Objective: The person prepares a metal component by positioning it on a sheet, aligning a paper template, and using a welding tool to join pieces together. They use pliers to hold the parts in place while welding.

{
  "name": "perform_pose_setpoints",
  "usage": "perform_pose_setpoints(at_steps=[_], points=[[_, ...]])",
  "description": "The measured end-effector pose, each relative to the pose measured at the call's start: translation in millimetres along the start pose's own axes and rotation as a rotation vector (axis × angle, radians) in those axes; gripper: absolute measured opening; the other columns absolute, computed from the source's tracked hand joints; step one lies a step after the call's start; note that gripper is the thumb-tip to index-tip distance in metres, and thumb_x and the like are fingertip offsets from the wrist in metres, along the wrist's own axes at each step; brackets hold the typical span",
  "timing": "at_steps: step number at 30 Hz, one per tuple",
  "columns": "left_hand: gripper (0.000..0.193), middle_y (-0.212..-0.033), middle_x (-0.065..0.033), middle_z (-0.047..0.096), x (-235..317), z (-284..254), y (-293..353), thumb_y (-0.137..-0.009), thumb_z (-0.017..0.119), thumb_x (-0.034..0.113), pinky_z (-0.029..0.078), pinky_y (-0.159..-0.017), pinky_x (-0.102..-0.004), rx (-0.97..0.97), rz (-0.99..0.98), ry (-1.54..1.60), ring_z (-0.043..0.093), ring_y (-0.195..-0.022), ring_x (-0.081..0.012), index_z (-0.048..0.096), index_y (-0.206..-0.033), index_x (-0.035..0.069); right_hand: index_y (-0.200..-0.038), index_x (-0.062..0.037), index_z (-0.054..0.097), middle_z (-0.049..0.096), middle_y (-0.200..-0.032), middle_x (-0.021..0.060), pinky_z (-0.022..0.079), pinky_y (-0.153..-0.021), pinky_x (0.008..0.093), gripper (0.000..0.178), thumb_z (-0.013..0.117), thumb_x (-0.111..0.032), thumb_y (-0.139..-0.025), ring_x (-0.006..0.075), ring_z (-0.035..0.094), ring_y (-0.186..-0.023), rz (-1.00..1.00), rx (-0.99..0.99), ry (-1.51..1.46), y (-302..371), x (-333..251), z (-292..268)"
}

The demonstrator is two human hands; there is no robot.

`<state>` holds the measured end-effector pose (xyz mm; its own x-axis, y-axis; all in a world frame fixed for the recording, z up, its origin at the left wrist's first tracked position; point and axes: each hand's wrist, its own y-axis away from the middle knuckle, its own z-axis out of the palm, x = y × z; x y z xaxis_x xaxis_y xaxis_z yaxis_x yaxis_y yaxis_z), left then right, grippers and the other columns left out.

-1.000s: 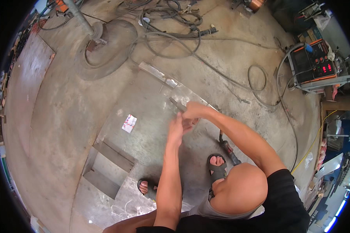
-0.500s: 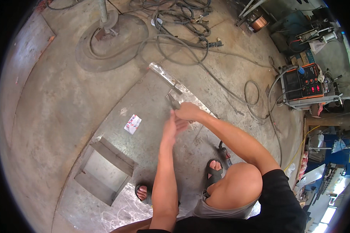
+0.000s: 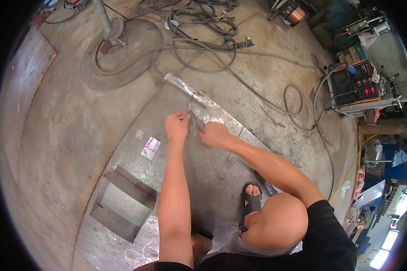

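Observation:
My right hand (image 3: 214,134) is closed around the near end of a dark grey, narrow, elongated piece (image 3: 196,120), whose kind I cannot make out. At its far end my left hand (image 3: 177,126) is closed in a pinch, fingertips touching or very near the piece; what they hold is too small to tell. Both hands are over a large grey metal sheet (image 3: 167,174) on the floor. Just beyond them, a shiny metal strip (image 3: 182,85) runs along the sheet's far edge, with a short dark bar (image 3: 199,102) against it.
Left of my left arm lie a folded white card (image 3: 150,148) with coloured marks and a bent metal channel (image 3: 140,186). My sandalled right foot (image 3: 252,198) rests on the sheet. Beyond are cables (image 3: 199,43), a round stand base (image 3: 144,40) and a red-lit welding machine (image 3: 359,83).
My left hand has come away from my right wrist, moving left and farther out to the far end of the grey piece. My right hand keeps its hold. The view has shifted slightly.

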<state>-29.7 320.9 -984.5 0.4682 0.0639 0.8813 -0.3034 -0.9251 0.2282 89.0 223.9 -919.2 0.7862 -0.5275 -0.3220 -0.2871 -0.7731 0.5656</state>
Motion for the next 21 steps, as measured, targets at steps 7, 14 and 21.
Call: perform_pose_setpoints(at_steps=[7, 14, 21], points=[[0.023, -0.083, -0.0127, 0.075, -7, 11, 14, -0.092, 0.072, 0.011, 0.058, -0.064, -0.0279, -0.090, -0.080, 0.242, 0.072, -0.071, -0.0159, 0.073, -0.104, -0.009, -0.094, 0.0062, 0.070, 0.071, -0.092, 0.0292, 0.054, -0.082, 0.0515, 0.051, 0.058, -0.044, -0.094, 0.0461, 0.069, -0.090, -0.044, -0.004, -0.092, 18, 28, -4], [0.023, -0.085, -0.0146, 0.075, 0, 6, 19, -0.093, 0.072, 0.009, 0.060, -0.065, -0.0295, -0.164, -0.034, 0.215, 0.072, -0.073, -0.0173, 0.071, -0.106, -0.011, -0.093, 0.0054, 0.072, 0.072, -0.092, 0.0284, 0.055, -0.082, 0.0535, 0.046, 0.060, -0.039, -0.090, 0.0453, 0.070, -0.090, -0.161, -0.045, -0.142, 18, 50, -5], [0.023, -0.087, -0.0151, 0.074, 2, 0, 30, -0.093, 0.072, 0.008, 0.061, -0.068, -0.0304, -0.197, -0.117, 0.311, 0.073, -0.074, -0.0190, 0.071, -0.104, -0.012, -0.093, 0.0040, 0.070, 0.071, -0.090, 0.0282, 0.054, -0.080, 0.0524, 0.042, 0.060, -0.036, -0.090, 0.0449, 0.070, -0.089, -0.201, -0.101, -0.204, 22, 64, 2]])
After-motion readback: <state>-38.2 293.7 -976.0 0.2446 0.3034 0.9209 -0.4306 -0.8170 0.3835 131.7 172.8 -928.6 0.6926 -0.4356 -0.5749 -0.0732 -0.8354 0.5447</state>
